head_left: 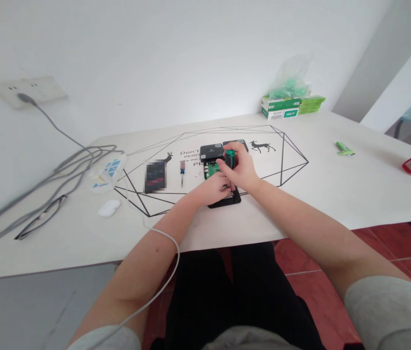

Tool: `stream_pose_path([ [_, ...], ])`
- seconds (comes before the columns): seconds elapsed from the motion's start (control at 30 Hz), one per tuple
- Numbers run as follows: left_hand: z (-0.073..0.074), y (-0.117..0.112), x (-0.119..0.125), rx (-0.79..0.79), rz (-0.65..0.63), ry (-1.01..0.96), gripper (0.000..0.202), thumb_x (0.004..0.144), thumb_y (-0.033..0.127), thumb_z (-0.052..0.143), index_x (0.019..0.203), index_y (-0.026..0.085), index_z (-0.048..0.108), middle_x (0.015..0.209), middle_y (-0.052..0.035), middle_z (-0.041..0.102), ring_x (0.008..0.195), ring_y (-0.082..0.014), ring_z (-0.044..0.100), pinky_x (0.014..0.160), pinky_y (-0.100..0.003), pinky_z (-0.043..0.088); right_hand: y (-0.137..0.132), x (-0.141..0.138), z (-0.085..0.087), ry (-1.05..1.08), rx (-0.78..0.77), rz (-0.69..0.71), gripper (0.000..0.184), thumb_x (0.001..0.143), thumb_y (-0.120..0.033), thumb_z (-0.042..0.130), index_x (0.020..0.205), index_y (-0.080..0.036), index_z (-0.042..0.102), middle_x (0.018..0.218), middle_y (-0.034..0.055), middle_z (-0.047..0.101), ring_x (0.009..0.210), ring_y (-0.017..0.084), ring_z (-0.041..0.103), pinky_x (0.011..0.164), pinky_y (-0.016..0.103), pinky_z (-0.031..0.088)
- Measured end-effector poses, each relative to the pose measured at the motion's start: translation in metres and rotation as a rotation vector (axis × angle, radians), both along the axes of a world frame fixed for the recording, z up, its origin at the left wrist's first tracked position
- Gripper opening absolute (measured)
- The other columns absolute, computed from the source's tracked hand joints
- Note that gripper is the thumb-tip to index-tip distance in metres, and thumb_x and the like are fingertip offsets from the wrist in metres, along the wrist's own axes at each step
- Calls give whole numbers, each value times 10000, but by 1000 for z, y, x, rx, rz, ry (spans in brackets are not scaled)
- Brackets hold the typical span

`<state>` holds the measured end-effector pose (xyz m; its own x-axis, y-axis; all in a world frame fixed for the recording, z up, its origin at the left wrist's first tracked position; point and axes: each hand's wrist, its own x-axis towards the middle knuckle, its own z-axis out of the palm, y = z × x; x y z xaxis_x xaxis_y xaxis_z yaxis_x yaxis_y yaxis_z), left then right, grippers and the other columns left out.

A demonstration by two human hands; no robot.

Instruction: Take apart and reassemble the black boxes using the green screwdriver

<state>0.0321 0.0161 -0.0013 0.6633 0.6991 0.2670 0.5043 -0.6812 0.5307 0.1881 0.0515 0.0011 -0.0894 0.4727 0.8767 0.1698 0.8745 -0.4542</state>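
My right hand point(242, 170) is closed round a green-handled screwdriver point(230, 158), held upright over a green circuit board point(210, 168). The board sits in a black case base point(227, 200) on the white table point(336, 189). My left hand point(214, 187) rests on the board and base with fingers curled, pressing them down beside the screwdriver tip. A black box lid point(210, 151) lies just behind the board, with another dark flat piece point(235, 143) next to it.
A small red-and-blue screwdriver point(182, 172) and a dark phone-like item point(154, 177) lie left of the board. Further left are a white earbud case point(109, 208), glasses point(41, 216), a power strip point(108, 172) and grey cables. Green boxes point(285, 107) stand at the back; a green item point(344, 148) lies at right.
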Motion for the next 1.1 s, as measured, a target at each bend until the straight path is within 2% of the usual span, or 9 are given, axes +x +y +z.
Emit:
stream_pose_path([
  [0.13, -1, 1, -1, 17, 3, -11, 209, 837, 45, 552, 859, 169, 718, 964, -61, 729, 945, -212, 698, 911, -366, 596, -4, 3, 3, 21, -70, 37, 385, 948, -502, 687, 1220, -245, 599, 1124, 86, 729, 987, 255, 720, 937, 491, 615],
  [0.3, -1, 0, -5, 81, 49, 58, 161, 882, 134, 602, 877, 197, 750, 986, -73, 716, 1035, -247, 656, 991, -412, 561, -4, 4, 8, 163, -181, 171, 371, 1068, -562, 469, 1161, -263, 669, 1036, 55, 754, 946, 218, 736, 869, 430, 625],
  [0.4, 0, -1, -7, 121, 88, 90, 147, 919, 198, 620, 853, 206, 751, 1036, -81, 707, 1074, -255, 625, 1050, -432, 519, -4, 2, 9, 180, -215, 182, 348, 1034, -580, 545, 1156, -269, 642, 1010, 47, 721, 867, 200, 703, 775, 396, 612],
  [0.47, 1, 0, -10, 215, 185, 106, 126, 924, 234, 642, 893, 217, 762, 1173, -88, 695, 1187, -287, 568, 1129, -480, 454, -4, 0, 8, 154, -158, 103, 343, 997, -579, 613, 1131, -264, 630, 1006, 46, 675, 852, 194, 654, 760, 392, 582],
  [0.57, 2, 6, -20, 332, 436, 119, 195, 941, 256, 627, 1080, 235, 762, 1389, -93, 630, 1368, -326, 443, 1222, -529, 343, -5, -1, 7, 135, -70, -33, 330, 957, -562, 679, 1071, -259, 616, 994, 42, 617, 858, 195, 593, 771, 400, 546],
  [0.67, -1, 16, -38, 281, 769, 195, 309, 945, 292, 614, 1226, 218, 719, 1485, -138, 570, 1448, -360, 378, 1224, -543, 339, -6, 0, 8, 119, -28, -68, 331, 943, -557, 701, 1081, -262, 640, 993, 52, 607, 901, 218, 597, 771, 416, 549],
  [0.73, -4, 23, -52, 202, 887, 280, 356, 930, 293, 612, 1268, 221, 699, 1488, -143, 576, 1451, -372, 386, 1210, -553, 363, -7, 0, 8, 128, -40, -16, 319, 1002, -559, 607, 1110, -264, 660, 1041, 74, 634, 967, 237, 630, 802, 439, 574],
  [0.87, -7, 30, -71, 105, 959, 359, 333, 950, 302, 561, 1234, 222, 714, 1461, -142, 609, 1463, -373, 387, 1203, -558, 384, -7, 0, 8, 196, -187, 139, 339, 1082, -537, 446, 1149, -261, 631, 1104, 74, 685, 896, 206, 689, 803, 431, 600],
  [1.1, -9, 30, -67, 92, 976, 328, 298, 957, 341, 561, 1179, 242, 735, 1436, -125, 623, 1458, -380, 395, 1188, -565, 403, -1, -2, 5, 162, -101, -62, 261, 966, -475, 677, 1064, -264, 559, 965, 15, 533, 820, 170, 538, 762, 366, 510],
])
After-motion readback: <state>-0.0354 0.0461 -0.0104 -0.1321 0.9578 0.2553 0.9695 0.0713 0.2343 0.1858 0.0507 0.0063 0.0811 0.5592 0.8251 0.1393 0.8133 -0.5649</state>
